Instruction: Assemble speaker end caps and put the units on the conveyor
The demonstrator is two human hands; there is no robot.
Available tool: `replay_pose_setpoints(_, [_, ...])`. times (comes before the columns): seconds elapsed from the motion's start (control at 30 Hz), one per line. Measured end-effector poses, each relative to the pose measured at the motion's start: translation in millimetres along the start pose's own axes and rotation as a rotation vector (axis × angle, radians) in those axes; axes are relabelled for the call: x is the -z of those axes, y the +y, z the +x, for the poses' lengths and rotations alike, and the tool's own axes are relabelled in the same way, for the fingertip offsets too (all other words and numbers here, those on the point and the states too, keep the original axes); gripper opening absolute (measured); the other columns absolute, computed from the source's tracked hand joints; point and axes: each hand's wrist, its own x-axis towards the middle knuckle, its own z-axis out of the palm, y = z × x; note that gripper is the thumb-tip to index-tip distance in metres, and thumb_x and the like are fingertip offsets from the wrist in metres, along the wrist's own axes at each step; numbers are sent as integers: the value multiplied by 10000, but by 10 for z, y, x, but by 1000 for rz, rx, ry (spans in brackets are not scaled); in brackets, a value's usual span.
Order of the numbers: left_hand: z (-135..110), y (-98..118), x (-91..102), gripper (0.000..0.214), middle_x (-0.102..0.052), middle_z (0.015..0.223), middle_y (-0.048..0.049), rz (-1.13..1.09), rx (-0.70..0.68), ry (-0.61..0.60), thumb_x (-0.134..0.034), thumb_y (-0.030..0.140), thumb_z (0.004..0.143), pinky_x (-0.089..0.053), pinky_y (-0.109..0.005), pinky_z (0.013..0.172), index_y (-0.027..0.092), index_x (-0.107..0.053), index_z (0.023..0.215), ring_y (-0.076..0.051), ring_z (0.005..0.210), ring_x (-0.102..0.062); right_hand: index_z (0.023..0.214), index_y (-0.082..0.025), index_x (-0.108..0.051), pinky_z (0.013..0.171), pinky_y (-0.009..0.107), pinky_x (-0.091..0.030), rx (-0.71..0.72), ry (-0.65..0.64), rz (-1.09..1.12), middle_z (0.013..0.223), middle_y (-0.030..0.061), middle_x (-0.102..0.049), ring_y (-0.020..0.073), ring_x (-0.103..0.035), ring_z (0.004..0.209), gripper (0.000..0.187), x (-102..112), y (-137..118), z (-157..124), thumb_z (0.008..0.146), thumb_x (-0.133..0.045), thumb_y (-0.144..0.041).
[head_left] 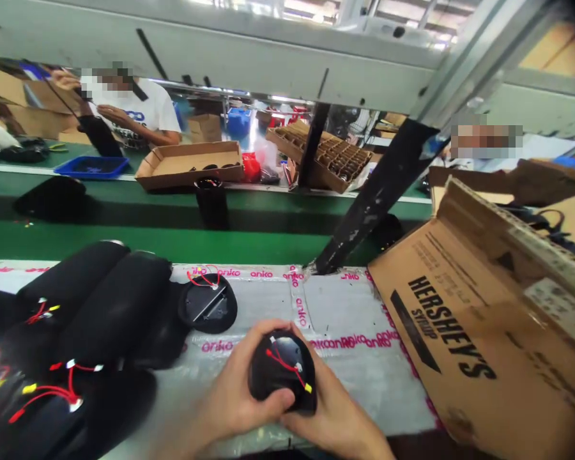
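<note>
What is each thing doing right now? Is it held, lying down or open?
Black round housing with red wires, held in both hands.
Left hand, gripping it.
Right hand, gripping it.
Black disc with red wire, lying face-up on silver mat.
Black cylinders with red wires, piled.
Brown cardboard Hershey's box, flaps open.

Black cylindrical housing, red wires (one yellow tip), silvery mat with repeated pink lettering

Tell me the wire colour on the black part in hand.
Red wires, yellow-tipped, clearest in the head view.
</note>
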Motion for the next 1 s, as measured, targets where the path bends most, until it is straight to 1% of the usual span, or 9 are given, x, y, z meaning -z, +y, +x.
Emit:
replay_pose_setpoints(0.1, [-3, 80, 142, 851, -598, 1578, -115, -26, 72, -131, -877, 519, 853, -464, -455, 1224, 297, -500, 1582, -382, 1444, -583, 1732, -337, -304, 1321, 639, -313, 53, -103, 120, 1776, 99, -389, 365, -394, 1632, 1047, 220, -93, -57, 831, -835, -274])
replay_pose_setpoints(0.17, [6, 128, 222, 760, -588, 1617, -101, -109, 176, -188, -776, 579, 933, -409, -481, 1269, 302, -521, 1594, -388, 1505, -532, 1630, -317, -495, 1281, 574, -412, 43, -10, 205, 1662, 103, -544, 338, -516, 1548, 711, 298, -161, -37, 969, -735, -422])
replay_pose_setpoints(0.23, [37, 161, 261, 617, -631, 1589, -89, -196, 292, -176, -621, 602, 1022, -398, -501, 1271, 289, -593, 1552, -383, 1489, -555, 1326, -275, -722, 1106, 457, -563, -15, 154, 218, 1317, 92, -739, 286, -705, 1251, 367, 319, -238, 33, 1066, -610, -509])
replay_pose_setpoints(0.33, [135, 204, 246, 540, -738, 1457, -86, -182, 366, -95, -488, 596, 1074, -427, -504, 1237, 249, -731, 1409, -365, 1370, -651, 948, -225, -710, 743, 319, -561, -100, 217, 210, 832, 10, -664, 188, -648, 762, 390, 308, -390, 165, 1072, -593, -575])
replay_pose_setpoints(0.4, [226, 261, 217, 549, -791, 1356, -74, -94, 356, -55, -427, 593, 1100, -456, -477, 1206, 237, -796, 1297, -337, 1291, -693, 939, -226, -665, 644, 287, -500, -123, 139, 200, 753, -25, -597, 160, -573, 670, 365, 309, -522, 208, 1053, -623, -570])
replay_pose_setpoints(0.5, [358, 405, 191, 509, -837, 1218, -66, 31, 308, -74, -474, 565, 1100, -523, -419, 1117, 219, -836, 1195, -304, 1178, -736, 1076, -258, -638, 716, 307, -530, -93, 60, 42, 850, -28, -621, 172, -605, 757, 190, 324, -718, 162, 989, -730, -400])
replay_pose_setpoints(0.67, [452, 623, 196, 382, -818, 1278, -73, 147, 306, -237, -617, 426, 1049, -538, -403, 1098, 230, -772, 1337, -302, 1196, -743, 1426, -354, -532, 973, 419, -579, -98, 43, -213, 1227, 15, -676, 276, -672, 1110, 949, 244, -700, -15, 628, -998, -138])
replay_pose_setpoints(0.87, [442, 615, 216, 319, -817, 1267, -66, 134, 327, -247, -622, 399, 1055, -537, -383, 1096, 229, -775, 1278, -290, 1209, -740, 1308, -305, -585, 948, 396, -575, -9, 251, -159, 1200, 18, -684, 249, -678, 1045, 819, -18, -249, -90, 632, -1035, -200])
replay_pose_setpoints(1.0, [452, 574, 230, 270, -824, 1228, -35, 104, 298, -288, -621, 397, 1070, -527, -365, 1077, 254, -782, 1233, -273, 1181, -746, 1316, -297, -599, 1008, 421, -565, -60, 183, -91, 1240, 31, -701, 257, -694, 1110, 747, 119, -328, -107, 681, -974, -176])
